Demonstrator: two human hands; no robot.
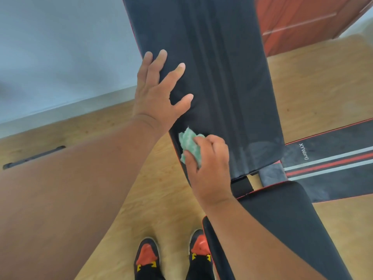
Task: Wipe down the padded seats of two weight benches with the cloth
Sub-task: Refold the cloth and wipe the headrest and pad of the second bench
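Observation:
A long black padded back pad (222, 77) of a weight bench runs from the top of the view down to the middle. My left hand (159, 91) lies flat on its left edge with fingers spread. Just below, my right hand (210, 158) grips a crumpled green and white cloth (190, 145) and presses it against the pad's lower left edge. The bench's shorter black seat pad (286, 215) sits below, partly hidden by my right forearm. A second bench pad (333, 160), black with red and grey stripes and white lettering, lies at the right.
Wooden floor (141, 188) surrounds the benches. A pale wall (60, 47) with a skirting board is at the left, a red-brown door (302, 21) at the top right. A black bar (34, 157) lies on the floor at the left. My shoes (147, 257) stand beside the seat pad.

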